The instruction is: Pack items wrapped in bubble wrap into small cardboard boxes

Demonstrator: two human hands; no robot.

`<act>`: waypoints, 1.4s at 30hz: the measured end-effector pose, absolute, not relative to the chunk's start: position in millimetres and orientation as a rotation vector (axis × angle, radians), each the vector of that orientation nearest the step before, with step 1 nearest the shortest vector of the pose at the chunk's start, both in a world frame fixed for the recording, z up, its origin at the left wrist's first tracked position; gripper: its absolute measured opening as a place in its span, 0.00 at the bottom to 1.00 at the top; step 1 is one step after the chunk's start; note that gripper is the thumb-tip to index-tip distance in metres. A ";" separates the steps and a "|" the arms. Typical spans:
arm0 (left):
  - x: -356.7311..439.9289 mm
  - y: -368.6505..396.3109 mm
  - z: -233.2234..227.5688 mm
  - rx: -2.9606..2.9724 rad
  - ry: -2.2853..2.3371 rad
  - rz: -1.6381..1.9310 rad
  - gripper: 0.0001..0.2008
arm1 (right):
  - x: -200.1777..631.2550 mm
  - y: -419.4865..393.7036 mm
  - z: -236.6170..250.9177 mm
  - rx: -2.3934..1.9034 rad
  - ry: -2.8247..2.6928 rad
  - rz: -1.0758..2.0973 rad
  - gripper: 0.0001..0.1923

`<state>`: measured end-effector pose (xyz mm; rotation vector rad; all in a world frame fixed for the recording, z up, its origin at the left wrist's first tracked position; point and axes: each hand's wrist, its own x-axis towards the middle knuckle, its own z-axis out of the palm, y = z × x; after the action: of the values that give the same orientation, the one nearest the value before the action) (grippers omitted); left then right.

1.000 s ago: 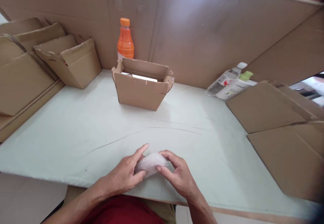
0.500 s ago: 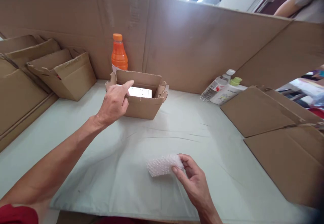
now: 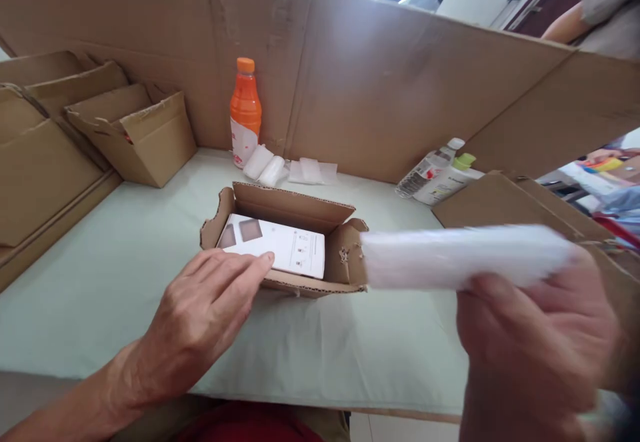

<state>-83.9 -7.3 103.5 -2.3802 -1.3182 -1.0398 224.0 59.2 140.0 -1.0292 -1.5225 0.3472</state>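
Cardboard box under flat left hand; right hand grips wrapped bundle.

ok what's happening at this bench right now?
A person is working at a paper-covered table. The left hand rests on the near edge of a small open cardboard box with a white printed card inside. The right hand, close to the camera and blurred, holds up a bubble-wrapped bundle beside the box. An orange bottle stands behind.

text: none legible | white card: print too small | bottle labels: blurred
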 end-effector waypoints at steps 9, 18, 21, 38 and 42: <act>-83.9 3.6 94.7 -2.298 -1.268 -1.081 0.21 | 168.5 81.0 173.5 -1.402 -2.439 -0.149 0.07; -88.6 3.2 91.4 -2.350 -1.242 -1.130 0.20 | 169.6 83.8 191.2 -1.594 -2.547 0.397 0.11; -88.8 3.5 90.8 -2.342 -1.245 -1.136 0.20 | 174.7 85.2 190.6 -1.672 -2.429 0.593 0.11; -89.4 1.3 90.3 -2.325 -1.232 -1.148 0.19 | 178.4 96.9 179.6 -1.720 -2.222 0.994 0.22; -90.7 -0.2 90.4 -2.328 -1.243 -1.156 0.19 | 182.2 105.7 183.1 -1.769 -2.293 1.162 0.14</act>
<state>-90.7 -0.2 90.4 -2.3284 -1.2425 -1.1559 182.2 105.7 183.1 -1.7686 -2.2932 1.1623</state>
